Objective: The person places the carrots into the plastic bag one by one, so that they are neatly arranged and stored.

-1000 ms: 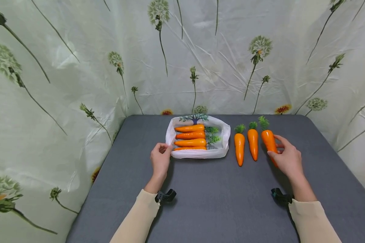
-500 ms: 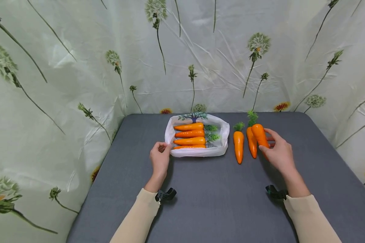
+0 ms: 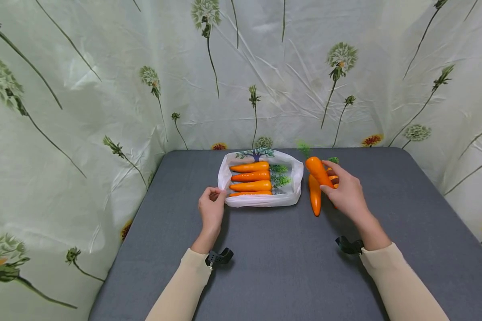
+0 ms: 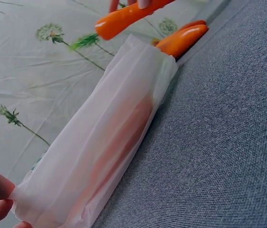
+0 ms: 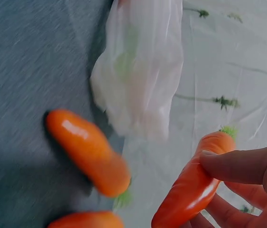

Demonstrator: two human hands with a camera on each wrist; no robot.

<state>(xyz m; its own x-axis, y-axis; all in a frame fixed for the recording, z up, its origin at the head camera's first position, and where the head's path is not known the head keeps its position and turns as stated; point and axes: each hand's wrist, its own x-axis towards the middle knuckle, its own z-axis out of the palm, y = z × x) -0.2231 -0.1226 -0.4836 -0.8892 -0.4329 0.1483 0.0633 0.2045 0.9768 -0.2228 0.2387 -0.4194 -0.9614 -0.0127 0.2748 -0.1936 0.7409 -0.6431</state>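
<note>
In the head view, a white plastic bag (image 3: 261, 201) with a tree print lies spread open, several carrots (image 3: 251, 177) with green tops side by side inside it. My left hand (image 3: 211, 206) pinches the bag's near left corner between thumb and fingers, as the left wrist view also shows. A carrot (image 5: 190, 183) is gripped between the thumb and fingers of my right hand (image 3: 345, 191), raised above the table and tilted. Below it lie two more carrots; the nearer-to-bag carrot (image 3: 315, 198) is partly covered, the other mostly hidden behind the hand.
A dark grey table (image 3: 281, 263) carries everything. Behind it and to the left hangs a pale curtain (image 3: 289, 76) printed with dandelions, meeting the table's far edge close behind the bag.
My right hand has moved left with the carrot, from the right end of the row, across the middle carrot, to above the leftmost one. The left hand still holds the bag's corner.
</note>
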